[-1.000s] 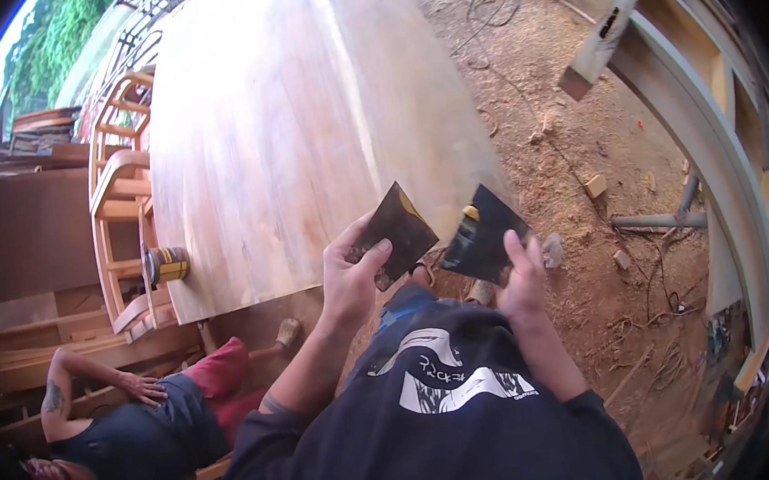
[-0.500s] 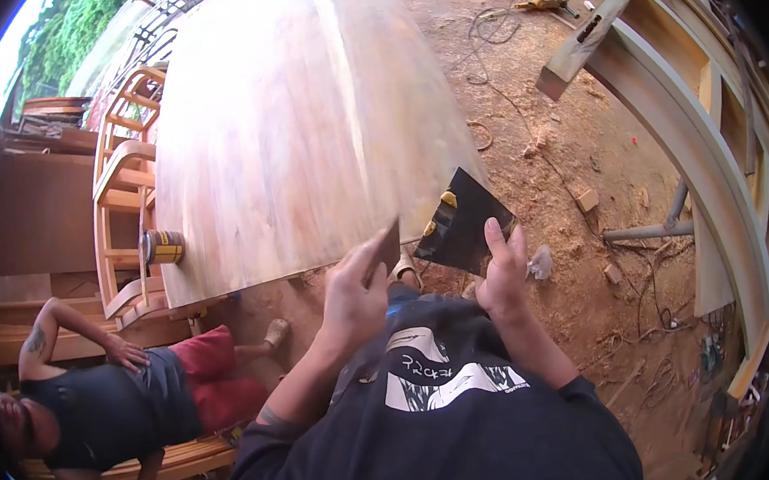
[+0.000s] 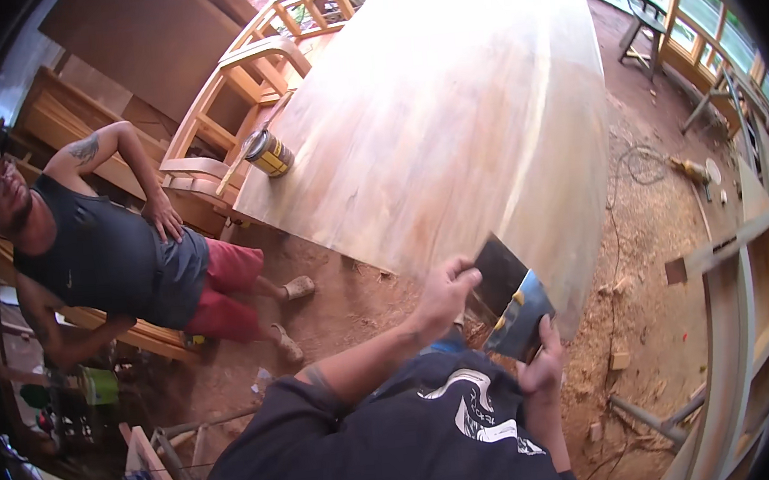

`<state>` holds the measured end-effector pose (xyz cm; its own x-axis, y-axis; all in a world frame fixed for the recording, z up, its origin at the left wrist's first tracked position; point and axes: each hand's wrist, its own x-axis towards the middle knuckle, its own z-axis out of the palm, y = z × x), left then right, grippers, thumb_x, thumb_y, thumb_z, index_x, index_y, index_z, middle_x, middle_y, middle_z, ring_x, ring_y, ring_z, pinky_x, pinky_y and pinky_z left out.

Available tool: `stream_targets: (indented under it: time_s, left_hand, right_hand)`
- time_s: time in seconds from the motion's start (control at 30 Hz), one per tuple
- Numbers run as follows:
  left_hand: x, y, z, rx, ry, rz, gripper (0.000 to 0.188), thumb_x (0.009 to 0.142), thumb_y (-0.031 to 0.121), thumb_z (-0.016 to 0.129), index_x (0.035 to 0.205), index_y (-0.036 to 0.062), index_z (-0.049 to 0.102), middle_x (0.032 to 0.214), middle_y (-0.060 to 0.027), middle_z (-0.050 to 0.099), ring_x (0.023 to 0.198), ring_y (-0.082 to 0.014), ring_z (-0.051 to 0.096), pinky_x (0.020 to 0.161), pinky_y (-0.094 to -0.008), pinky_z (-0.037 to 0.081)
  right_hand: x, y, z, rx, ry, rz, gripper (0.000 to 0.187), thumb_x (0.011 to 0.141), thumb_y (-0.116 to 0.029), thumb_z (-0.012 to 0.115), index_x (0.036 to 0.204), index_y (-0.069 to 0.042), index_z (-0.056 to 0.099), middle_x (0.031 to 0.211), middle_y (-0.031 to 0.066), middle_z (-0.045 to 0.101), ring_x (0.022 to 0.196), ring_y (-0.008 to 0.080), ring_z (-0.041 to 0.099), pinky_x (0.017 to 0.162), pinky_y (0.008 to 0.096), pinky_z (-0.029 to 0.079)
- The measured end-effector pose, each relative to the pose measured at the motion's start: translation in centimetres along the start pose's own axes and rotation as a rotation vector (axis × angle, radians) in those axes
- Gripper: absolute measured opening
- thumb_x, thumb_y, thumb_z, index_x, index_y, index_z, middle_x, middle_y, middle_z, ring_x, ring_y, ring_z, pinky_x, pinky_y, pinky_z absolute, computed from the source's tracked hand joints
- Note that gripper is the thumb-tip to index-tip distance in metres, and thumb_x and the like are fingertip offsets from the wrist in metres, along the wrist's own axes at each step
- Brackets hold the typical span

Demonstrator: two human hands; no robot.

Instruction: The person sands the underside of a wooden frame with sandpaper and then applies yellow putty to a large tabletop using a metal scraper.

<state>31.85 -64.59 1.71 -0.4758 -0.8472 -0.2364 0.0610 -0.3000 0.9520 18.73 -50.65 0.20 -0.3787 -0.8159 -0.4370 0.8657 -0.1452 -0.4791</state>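
My left hand [image 3: 447, 297] grips a thin dark flat scraper [image 3: 501, 272] by its near edge. In my right hand [image 3: 542, 365] is a dark, square flat plate [image 3: 527, 321], its thumb pressed on the face. The two overlap or meet along an edge, where blobs of yellowish putty [image 3: 510, 309] show; whether they touch I cannot tell. Both are held over the near edge of a large pale wooden board [image 3: 431, 144]. A dark can with a yellow label [image 3: 268, 152] stands on the board's left corner, a stick beside it.
A person [image 3: 101, 237] in a dark sleeveless top and red shorts stands at the left, hand on hip. Wooden chair frames [image 3: 235, 98] line the board's left side. Curved timber framing [image 3: 732, 347] lies at the right. A power tool [image 3: 691, 167] with its cord rests on the shaving-strewn ground.
The view has swung left, bringing more of the standing person in. My hands have come closer together, and the scraper has moved from apart to against or over the plate's putty edge.
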Motion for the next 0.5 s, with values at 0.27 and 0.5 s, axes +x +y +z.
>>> stream_targets:
  time_s: [0.27, 0.5]
  left_hand:
    - [8.5, 3.3, -9.1, 0.463, -0.197, -0.233, 0.034, 0.094, 0.03, 0.055, 0.095, -0.0004, 0.069, 0.081, -0.0093, 0.07, 0.071, -0.0143, 0.064, 0.066, -0.0278, 0.051]
    - [27.9, 14.6, -39.4, 1.874, 0.803, 0.107, 0.074, 0.065, 0.046, 0.074, 0.122, 0.0062, 0.05, 0.121, -0.02, 0.052, 0.114, -0.035, 0.048, 0.1, -0.0419, 0.037]
  right_hand:
    - [6.2, 0.2, 1.3, -0.185, 0.008, -0.021, 0.03, 0.095, -0.018, 0.053, 0.119, 0.0, 0.051, 0.114, 0.0123, 0.061, 0.1, 0.0243, 0.062, 0.09, 0.0387, 0.049]
    - [9.8, -1.0, 4.8, -0.274, 0.183, -0.162, 0.034, 0.093, -0.019, 0.054, 0.12, 0.001, 0.051, 0.114, 0.0124, 0.061, 0.102, 0.0252, 0.061, 0.091, 0.0399, 0.049]
